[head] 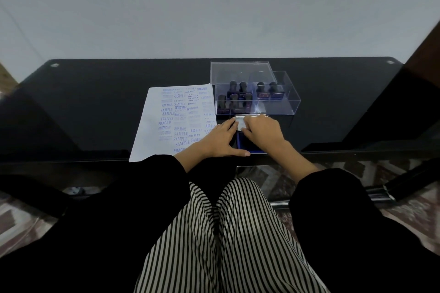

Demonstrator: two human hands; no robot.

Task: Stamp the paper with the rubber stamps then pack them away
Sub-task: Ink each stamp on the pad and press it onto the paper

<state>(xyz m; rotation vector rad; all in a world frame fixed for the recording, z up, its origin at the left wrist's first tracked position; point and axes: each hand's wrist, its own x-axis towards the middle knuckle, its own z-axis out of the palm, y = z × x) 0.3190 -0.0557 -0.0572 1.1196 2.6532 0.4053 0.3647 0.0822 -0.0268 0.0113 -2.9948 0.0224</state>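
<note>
Standing upright in two rows inside the clear plastic box (285,102), seven rubber stamps (242,88) show black knob handles above dark block bases, with reddish labels on the two rightmost that are too small to read. A clear lid (240,71) rests tilted over the box's far left corner. Just left of the box lies the sheet of paper (152,135), white and covered with blue impressions at several angles; the legible ones read FRAGILE, AIR MAIL, SAMPLE and AMENDED, one SAMPLE is upside down, and others are too faint to make out. Directly in front of the box, touching or nearly touching its near wall, sits the ink pad (242,144), a dark blue tray with a silvery metal lid (244,121) raised at its far edge. The right hand (262,132) has its fingers curled over that lid, gripping it. The left hand (220,140) lies flat with fingers straight, fingertips touching the lid's left end and thumb stretched along the pad's near side, overlapping the paper's corner. Everything sits on a glossy black table (95,102).
</note>
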